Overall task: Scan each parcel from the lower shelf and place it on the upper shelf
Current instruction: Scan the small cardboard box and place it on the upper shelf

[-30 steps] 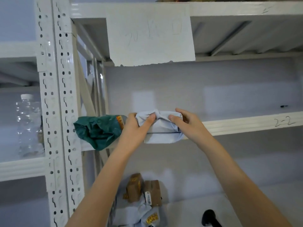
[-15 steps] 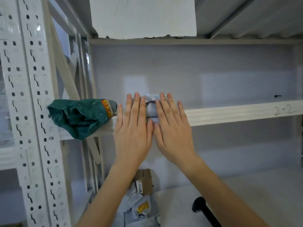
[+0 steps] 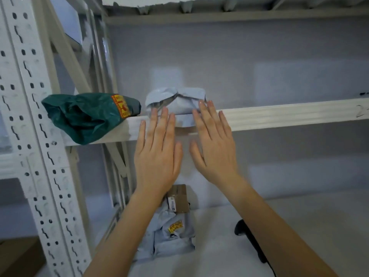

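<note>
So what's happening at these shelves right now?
A person is moving parcels up from the lower shelf. A grey parcel sits on the upper shelf, beside a green parcel. The left hand and right hand are both open and flat in front of it, holding nothing. More parcels and a black scanner lie on the lower shelf.

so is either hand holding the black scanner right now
No, both the left hand and right hand are flat and open, while the black handheld scanner lies on the lower shelf.
</note>
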{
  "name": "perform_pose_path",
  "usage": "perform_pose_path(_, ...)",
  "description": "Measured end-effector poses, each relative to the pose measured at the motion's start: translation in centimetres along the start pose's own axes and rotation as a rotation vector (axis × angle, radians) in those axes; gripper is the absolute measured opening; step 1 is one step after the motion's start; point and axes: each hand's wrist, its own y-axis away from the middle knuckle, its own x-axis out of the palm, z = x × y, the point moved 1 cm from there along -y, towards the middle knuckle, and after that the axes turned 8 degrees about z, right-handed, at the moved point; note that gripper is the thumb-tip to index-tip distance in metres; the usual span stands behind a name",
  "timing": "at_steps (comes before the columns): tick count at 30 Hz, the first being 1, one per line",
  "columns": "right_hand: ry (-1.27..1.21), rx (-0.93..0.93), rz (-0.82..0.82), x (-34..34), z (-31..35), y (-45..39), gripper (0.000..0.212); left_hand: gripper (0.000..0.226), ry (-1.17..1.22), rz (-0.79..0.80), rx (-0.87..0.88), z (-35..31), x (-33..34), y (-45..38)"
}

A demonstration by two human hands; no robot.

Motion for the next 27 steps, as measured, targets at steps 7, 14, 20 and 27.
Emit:
perform_pose_path(7, -0.093, 0.275, 0.522, 5.8, -2.0, 15.2, 0.058, 0.053, 0.008, 0.566, -0.143, -1.4, 5.0, 16.5)
perform_pose_path(14, -0.273, 0.560, 1.162, 10.0, -2.8, 23.1, 0.066, 0.073, 0.041, 1.096, -0.402, -2.8, 8.6, 26.1)
perform_pose_path(20, -0.464, 0.677, 1.249, 13.8, -2.1, 23.6, 0.058, 0.065, 0.159, 1.097, -0.531, -2.8, 11.4, 27.0)
perform_pose_path(27, -0.737, 0.990, 1.071, 19.3, -3.3, 20.7, 0.045, 0.069, 0.247, 1.044, -0.550, -0.3, 18.7, 23.9)
